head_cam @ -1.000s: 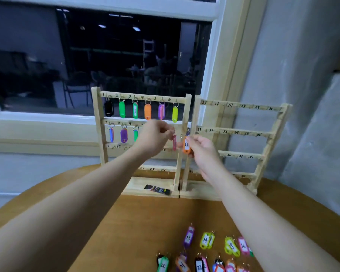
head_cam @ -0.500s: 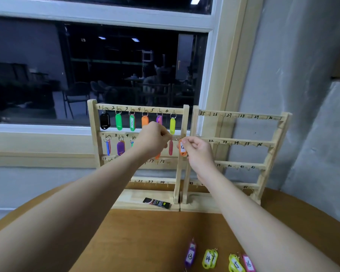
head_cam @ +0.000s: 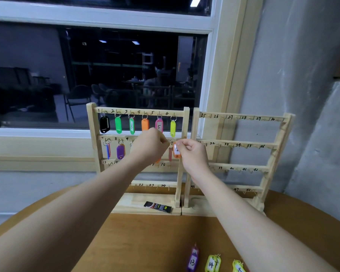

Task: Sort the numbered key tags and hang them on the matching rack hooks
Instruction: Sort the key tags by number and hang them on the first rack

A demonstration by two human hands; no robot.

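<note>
Right hand (head_cam: 192, 154) is pinching the orange key tag (head_cam: 176, 152) at the second rail's right end on the left rack (head_cam: 185, 122). Left hand (head_cam: 150, 147) is curling fingers beside its ring; its grasp is unclear. Tags 13 (head_cam: 192, 261) and 14 (head_cam: 212, 263) are lying on the near table (head_cam: 137, 242).

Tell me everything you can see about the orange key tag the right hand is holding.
The orange key tag is a small plastic-looking tag with a white paper label whose number is half hidden by fingers. A metal ring at its top sits by the second rail of the left rack, near its right post. It hangs roughly upright. The right hand pinches its right edge; the left hand is close by the ring. A reddish tag hangs just left.
</note>
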